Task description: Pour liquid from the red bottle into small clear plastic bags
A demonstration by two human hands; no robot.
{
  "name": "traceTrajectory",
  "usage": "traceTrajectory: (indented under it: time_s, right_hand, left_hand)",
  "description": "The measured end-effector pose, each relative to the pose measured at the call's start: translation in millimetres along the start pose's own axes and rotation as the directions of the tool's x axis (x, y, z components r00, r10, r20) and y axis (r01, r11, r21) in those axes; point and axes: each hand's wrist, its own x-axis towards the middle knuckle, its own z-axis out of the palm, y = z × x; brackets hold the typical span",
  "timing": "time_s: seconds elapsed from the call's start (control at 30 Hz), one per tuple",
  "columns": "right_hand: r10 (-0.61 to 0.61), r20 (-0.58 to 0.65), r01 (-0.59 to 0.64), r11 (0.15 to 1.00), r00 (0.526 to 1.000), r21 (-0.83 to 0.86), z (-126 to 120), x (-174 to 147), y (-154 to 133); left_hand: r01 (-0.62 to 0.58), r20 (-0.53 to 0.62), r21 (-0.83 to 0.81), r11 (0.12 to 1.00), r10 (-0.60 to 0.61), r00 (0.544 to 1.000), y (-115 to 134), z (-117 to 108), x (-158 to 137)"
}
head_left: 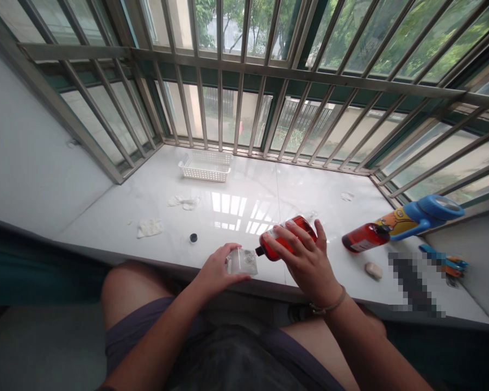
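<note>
My right hand [303, 258] is wrapped round a red bottle [272, 248], which is tipped on its side with its dark neck pointing left. Just left of that neck, my left hand [218, 269] grips a small clear plastic cup [242, 262] between thumb and fingers. The cup leans toward the bottle's mouth, near the ledge's front edge. What is inside the cup is too unclear to name. A small black cap [193, 238] lies on the ledge, left of the cup and beyond my left hand.
On the white ledge [138, 190] stand a white basket [206, 167], a second red bottle [364, 238] and a blue-and-yellow flask [421, 214]. Crumpled tissues [150, 228] lie at the left. A stone-like lump [374, 270] sits at the right. Metal bars [240, 111] line the window.
</note>
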Motion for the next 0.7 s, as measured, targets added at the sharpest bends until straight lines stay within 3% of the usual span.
traceTrajectory:
  time_s: [0.7]
  right_hand:
    - [-0.058,0.013,0.058,0.998,0.998,-0.005,-5.1,6.3,-0.6]
  left_hand:
    - [-0.008,-0.018,-0.022,1.000,0.008,1.000,0.4,0.8,-0.4]
